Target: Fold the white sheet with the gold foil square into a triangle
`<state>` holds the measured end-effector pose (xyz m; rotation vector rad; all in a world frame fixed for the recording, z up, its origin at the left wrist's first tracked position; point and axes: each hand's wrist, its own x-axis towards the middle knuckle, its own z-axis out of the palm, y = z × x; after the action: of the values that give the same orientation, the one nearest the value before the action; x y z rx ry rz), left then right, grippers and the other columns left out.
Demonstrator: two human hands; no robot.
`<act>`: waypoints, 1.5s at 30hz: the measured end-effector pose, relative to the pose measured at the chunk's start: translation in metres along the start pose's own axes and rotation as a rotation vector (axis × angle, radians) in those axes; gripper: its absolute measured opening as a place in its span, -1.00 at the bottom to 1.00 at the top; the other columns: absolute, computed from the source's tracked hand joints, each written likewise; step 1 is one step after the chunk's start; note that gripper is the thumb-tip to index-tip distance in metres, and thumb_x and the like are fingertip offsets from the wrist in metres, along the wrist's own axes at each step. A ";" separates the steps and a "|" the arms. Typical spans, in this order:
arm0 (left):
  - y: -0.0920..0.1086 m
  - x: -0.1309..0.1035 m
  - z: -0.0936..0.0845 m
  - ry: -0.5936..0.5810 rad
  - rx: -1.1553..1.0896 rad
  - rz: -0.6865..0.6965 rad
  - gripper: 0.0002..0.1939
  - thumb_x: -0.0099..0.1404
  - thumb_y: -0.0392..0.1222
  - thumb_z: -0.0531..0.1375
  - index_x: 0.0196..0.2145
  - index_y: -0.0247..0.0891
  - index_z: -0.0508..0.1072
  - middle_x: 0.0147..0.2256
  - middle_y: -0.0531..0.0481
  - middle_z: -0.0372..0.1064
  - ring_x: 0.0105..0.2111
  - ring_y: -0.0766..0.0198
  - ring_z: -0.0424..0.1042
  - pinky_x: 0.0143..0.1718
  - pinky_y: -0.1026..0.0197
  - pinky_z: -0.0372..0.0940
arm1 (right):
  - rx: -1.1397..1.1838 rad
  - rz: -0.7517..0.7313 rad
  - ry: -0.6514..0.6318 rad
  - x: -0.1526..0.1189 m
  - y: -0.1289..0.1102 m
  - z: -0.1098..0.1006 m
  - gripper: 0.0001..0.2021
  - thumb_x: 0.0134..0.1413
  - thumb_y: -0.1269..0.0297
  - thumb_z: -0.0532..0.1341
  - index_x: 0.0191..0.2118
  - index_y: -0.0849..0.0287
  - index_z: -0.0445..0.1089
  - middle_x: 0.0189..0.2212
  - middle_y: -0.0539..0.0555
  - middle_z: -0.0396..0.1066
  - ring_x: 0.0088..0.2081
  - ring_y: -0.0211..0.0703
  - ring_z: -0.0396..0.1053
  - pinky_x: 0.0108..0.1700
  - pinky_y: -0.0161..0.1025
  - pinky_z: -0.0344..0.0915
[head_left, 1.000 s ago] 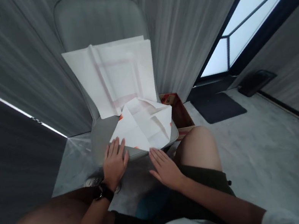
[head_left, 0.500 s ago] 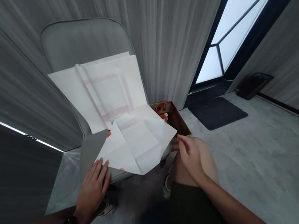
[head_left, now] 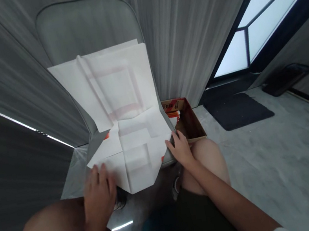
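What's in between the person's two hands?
A creased white paper with a few orange bits at its edges lies between the left hand and the right hand. You can see that in the head view.

- A grey chair [head_left: 87, 23] with a tall, rounded backrest stands in front of a grey wall.
- Large white paper sheets [head_left: 116, 86], overlapping and creased, lean on the backrest, their lower edge on the seat [head_left: 96, 140]; faint pinkish bands show on them.
- A white folded sheet [head_left: 137, 164] with small orange patches at its edges lies over the seat, meeting the large sheets at the back and jutting past the front edge.
- The pale grey, marbled floor [head_left: 256, 169] carries the chair.
- Right of the chair, an open cardboard box [head_left: 195, 120] sits on the floor.
- Farther right, a dark mat [head_left: 237, 111] lies flat.
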<state>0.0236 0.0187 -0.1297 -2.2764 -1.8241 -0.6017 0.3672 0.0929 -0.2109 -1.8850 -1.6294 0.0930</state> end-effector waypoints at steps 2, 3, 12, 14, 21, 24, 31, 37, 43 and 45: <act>0.042 0.014 -0.003 0.066 -0.127 0.074 -0.47 0.56 -0.14 -0.02 0.42 -0.19 0.18 0.35 -0.32 0.24 0.38 -0.19 0.23 0.36 -0.41 0.19 | 0.040 -0.017 0.080 -0.002 -0.003 0.004 -0.42 0.39 -0.02 0.08 0.31 0.29 0.35 0.25 0.47 0.32 0.28 0.33 0.30 0.30 0.29 0.27; 0.065 0.022 -0.003 0.062 -0.192 0.133 -0.48 0.56 -0.16 0.00 0.42 -0.14 0.19 0.36 -0.26 0.25 0.39 -0.10 0.22 0.40 -0.33 0.18 | 0.048 -0.021 0.106 -0.002 -0.004 0.005 -0.43 0.38 -0.02 0.09 0.30 0.28 0.36 0.25 0.47 0.32 0.27 0.33 0.30 0.29 0.29 0.28; 0.148 0.064 0.065 -0.174 -0.265 0.402 -0.50 0.56 -0.13 0.05 0.38 -0.26 0.29 0.42 -0.26 0.18 0.44 -0.13 0.14 0.39 -0.25 0.20 | 0.180 0.066 0.047 0.018 0.025 -0.008 -0.55 0.32 0.07 0.18 0.14 0.25 0.53 0.05 0.34 0.51 0.09 0.12 0.48 0.18 0.07 0.45; 0.143 0.061 0.076 -0.175 -0.253 0.414 -0.48 0.56 -0.13 0.06 0.40 -0.23 0.27 0.44 -0.23 0.15 0.45 -0.12 0.12 0.41 -0.24 0.17 | 0.198 0.060 0.019 0.019 0.031 -0.013 -0.60 0.33 0.12 0.17 0.11 0.22 0.56 0.05 0.32 0.52 0.07 0.09 0.50 0.15 0.03 0.48; 0.151 0.064 0.070 -0.137 -0.234 0.363 -0.55 0.57 -0.12 0.03 0.32 -0.24 0.36 0.39 -0.22 0.25 0.42 -0.11 0.17 0.43 -0.30 0.09 | 0.152 0.018 0.028 0.000 0.009 -0.029 -0.56 0.44 0.20 0.05 0.24 0.16 0.51 0.20 0.29 0.45 0.22 0.09 0.43 0.31 0.07 0.38; 0.153 0.071 0.071 -0.130 -0.243 0.404 -0.54 0.57 -0.19 0.01 0.33 -0.28 0.35 0.39 -0.18 0.25 0.42 -0.06 0.18 0.42 -0.22 0.14 | 0.087 -0.008 -0.009 -0.007 -0.007 -0.034 -0.56 0.44 0.28 0.03 0.26 0.13 0.49 0.27 0.28 0.38 0.27 0.09 0.38 0.34 0.08 0.35; 0.137 0.076 0.075 -0.189 -0.220 0.479 -0.52 0.59 -0.17 0.01 0.38 -0.27 0.32 0.42 -0.09 0.20 0.42 0.02 0.20 0.41 -0.11 0.18 | -0.155 -0.078 -0.087 -0.013 -0.018 -0.033 -0.50 0.41 0.43 0.00 0.36 0.26 0.36 0.30 0.37 0.33 0.34 0.21 0.28 0.33 0.18 0.33; 0.136 0.074 0.073 -0.171 -0.172 0.504 -0.50 0.60 -0.17 -0.01 0.39 -0.31 0.29 0.43 -0.09 0.18 0.43 0.05 0.18 0.43 -0.11 0.15 | -0.102 -0.076 -0.023 -0.015 -0.018 -0.031 -0.51 0.50 0.24 -0.03 0.34 0.34 0.37 0.32 0.40 0.32 0.37 0.21 0.25 0.34 0.20 0.32; 0.135 0.076 0.071 -0.165 -0.159 0.521 -0.49 0.60 -0.18 -0.04 0.38 -0.41 0.30 0.41 -0.18 0.21 0.41 0.02 0.22 0.42 -0.10 0.15 | -0.130 -0.091 0.002 -0.014 -0.019 -0.030 -0.52 0.48 0.28 -0.03 0.34 0.35 0.36 0.28 0.40 0.34 0.31 0.19 0.29 0.33 0.21 0.32; 0.134 0.076 0.071 -0.163 -0.165 0.506 -0.49 0.60 -0.17 -0.04 0.37 -0.44 0.31 0.40 -0.21 0.21 0.40 0.02 0.23 0.42 -0.09 0.15 | -0.161 -0.102 0.013 -0.012 -0.021 -0.030 -0.52 0.46 0.30 0.00 0.33 0.35 0.37 0.25 0.40 0.35 0.27 0.19 0.31 0.31 0.20 0.35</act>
<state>0.1809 0.0807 -0.1466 -2.8201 -1.2021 -0.5029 0.3598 0.0705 -0.1808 -1.9116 -1.7670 -0.0956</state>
